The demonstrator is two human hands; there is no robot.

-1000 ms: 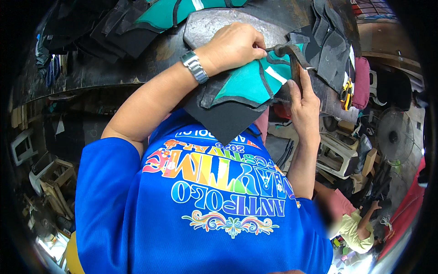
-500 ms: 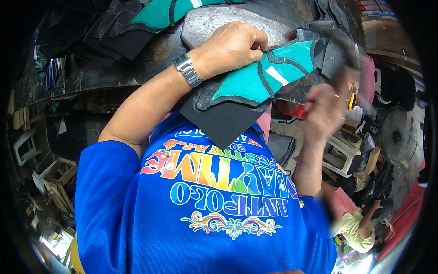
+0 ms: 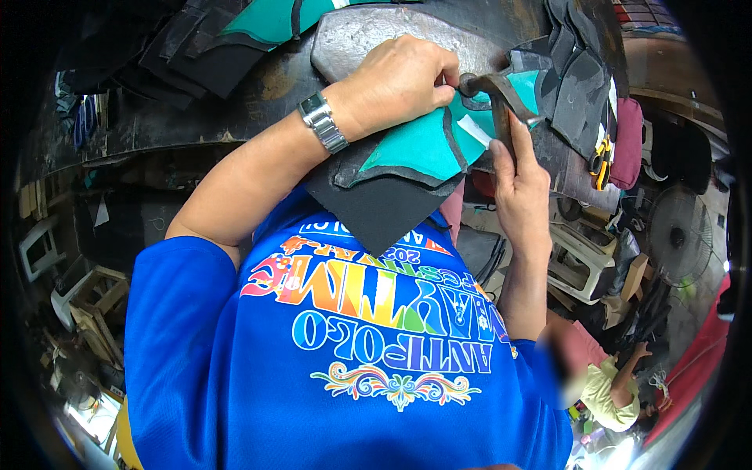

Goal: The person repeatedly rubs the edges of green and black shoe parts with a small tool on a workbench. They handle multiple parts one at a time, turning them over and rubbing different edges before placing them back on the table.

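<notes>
My left hand (image 3: pixel 399 82), with a metal watch on its wrist, pinches the upper edge of a teal and black shoe-upper piece (image 3: pixel 415 147) with a white strip across it. A black sheet (image 3: pixel 384 207) hangs below this piece over the table edge. My right hand (image 3: pixel 523 176) is closed round the handle of a hammer (image 3: pixel 498 88). The hammer's round face is at the upper edge of the piece, close to my left fingertips; whether it touches cannot be made out. Beneath lies a smooth grey slab (image 3: pixel 352 43), partly covered by my left hand.
Another teal piece (image 3: pixel 266 23) and stacked black sheets (image 3: pixel 211 66) lie at the far left of the dark table (image 3: pixel 94 145). More black cut pieces (image 3: pixel 580 94) lie at the right, near yellow-handled scissors (image 3: pixel 601 160). A fan (image 3: pixel 680 235) and another person (image 3: pixel 611 395) are farther right.
My right hand has swung the hammer from the right, down and leftward onto the teal piece's upper edge. My left hand keeps its pinch almost in place.
</notes>
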